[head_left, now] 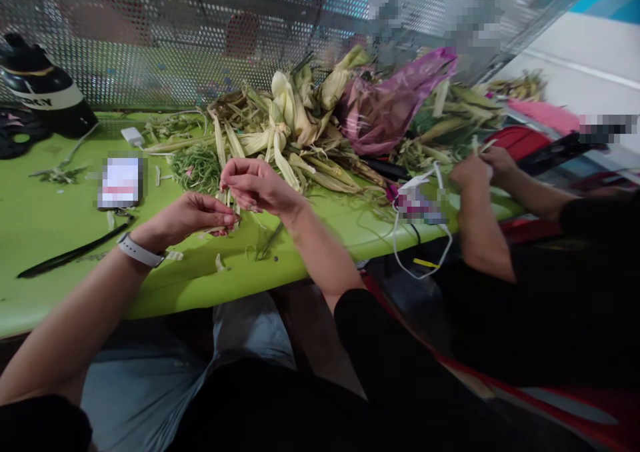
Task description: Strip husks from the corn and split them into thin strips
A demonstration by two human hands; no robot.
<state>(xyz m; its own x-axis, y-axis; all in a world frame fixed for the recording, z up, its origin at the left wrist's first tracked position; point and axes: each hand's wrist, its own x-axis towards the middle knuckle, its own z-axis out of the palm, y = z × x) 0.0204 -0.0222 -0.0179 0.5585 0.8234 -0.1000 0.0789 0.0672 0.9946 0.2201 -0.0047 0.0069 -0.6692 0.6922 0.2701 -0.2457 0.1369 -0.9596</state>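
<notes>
Perforated grey metal panel (175,39) backs a bright lime-green tabletop (55,232). Left hand (193,213), white watch (140,251) at its wrist: fingers nearly closed, thumb and fingertips pinching low on narrow pale husk strips (230,200). Right hand (260,185): slightly higher, fingers curled, tips together at the upper end of the same strips. Exact grip partly hidden by fingers.

Strips sit between the two hands, thin, pale yellow-green, limp and fibrous; edges too small to make out. Work looks partway: a curly mound of fine green shreds (193,169) lies just beyond the hands, apparently the done part. Plenty seems left: a big heap of cream and tan corn husks (280,132) spreads beyond the right hand, mostly whole leaves, some dry and browned at the edges. Loose scraps lie under and just beside the hands.

Left of the left hand: white-screened phone-like device (119,182), thin black strap (75,257); farther off, glossy black bottle with a cream band (47,95). Past the right hand: translucent purple plastic bag (390,105) on the heap, then a co-worker's hands (473,169) together at a pale strip.
</notes>
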